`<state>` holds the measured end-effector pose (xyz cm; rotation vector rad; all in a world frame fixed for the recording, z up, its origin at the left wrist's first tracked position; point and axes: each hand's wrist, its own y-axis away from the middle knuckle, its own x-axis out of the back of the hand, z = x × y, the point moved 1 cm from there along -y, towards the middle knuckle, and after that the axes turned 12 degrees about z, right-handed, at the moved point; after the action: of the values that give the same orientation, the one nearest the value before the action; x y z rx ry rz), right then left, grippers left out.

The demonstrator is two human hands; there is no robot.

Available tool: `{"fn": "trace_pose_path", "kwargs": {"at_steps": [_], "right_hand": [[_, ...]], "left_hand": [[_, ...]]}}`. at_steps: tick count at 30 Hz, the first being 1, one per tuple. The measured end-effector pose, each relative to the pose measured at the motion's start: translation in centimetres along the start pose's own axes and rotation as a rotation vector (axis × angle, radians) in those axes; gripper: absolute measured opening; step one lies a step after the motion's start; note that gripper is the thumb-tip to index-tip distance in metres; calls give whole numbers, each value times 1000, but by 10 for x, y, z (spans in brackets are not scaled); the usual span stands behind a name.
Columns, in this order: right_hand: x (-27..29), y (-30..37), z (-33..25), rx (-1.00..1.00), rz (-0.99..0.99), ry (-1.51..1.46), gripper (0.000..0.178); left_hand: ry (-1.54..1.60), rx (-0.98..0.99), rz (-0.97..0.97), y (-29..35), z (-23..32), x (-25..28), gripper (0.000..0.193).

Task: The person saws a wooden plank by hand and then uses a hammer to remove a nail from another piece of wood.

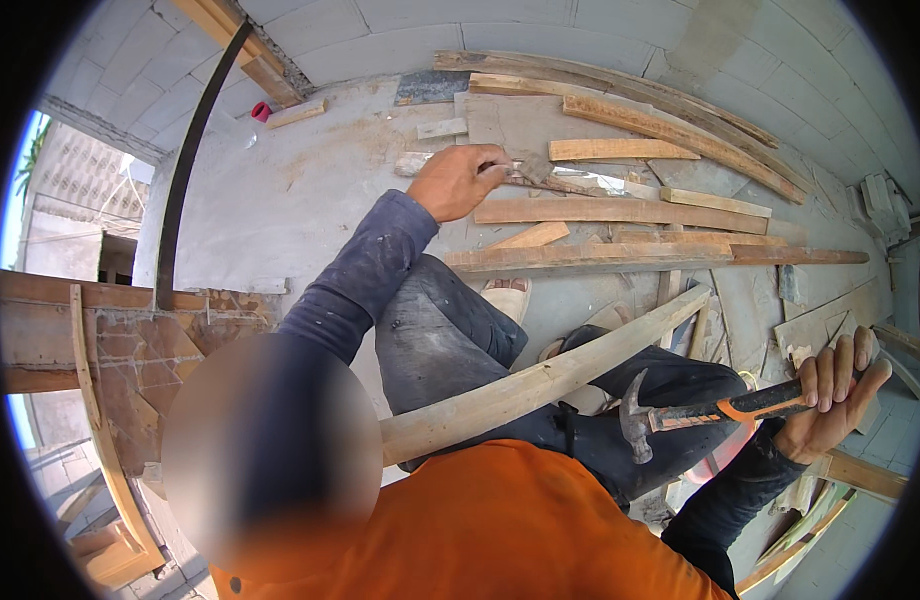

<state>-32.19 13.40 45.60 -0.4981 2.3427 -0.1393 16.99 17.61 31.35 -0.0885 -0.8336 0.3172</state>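
My right hand [825, 405] is wrapped round the black and orange handle of a claw hammer [635, 418], held out at the right with its metal head over my thigh. My left hand [461, 180] reaches forward above the floor, its fingers curled together in a pinch. Whatever they hold, if anything, is too small to tell. Beneath that hand lies a weathered board [590, 184] with a pale, shiny patch. A long squared timber [560, 375] slants across my lap, its near end close to my left upper arm.
Several loose planks [620, 211] and a long beam [600, 258] lie on the dusty concrete floor [250, 200]. Longer boards [680, 125] lean near the block wall [540, 45]. A dark upright bar [188, 180] stands at left, with a small red object [261, 111] beyond it.
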Motion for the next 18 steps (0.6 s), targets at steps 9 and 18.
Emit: {"fn": "trace_pose_path", "kwargs": {"at_steps": [9, 18], "right_hand": [[12, 8, -23, 138, 118, 205, 28], [25, 38, -105, 350, 247, 233, 32]], "left_hand": [[-590, 443, -339, 44, -268, -17, 48], [-282, -85, -976, -53, -11, -173, 70]]}}
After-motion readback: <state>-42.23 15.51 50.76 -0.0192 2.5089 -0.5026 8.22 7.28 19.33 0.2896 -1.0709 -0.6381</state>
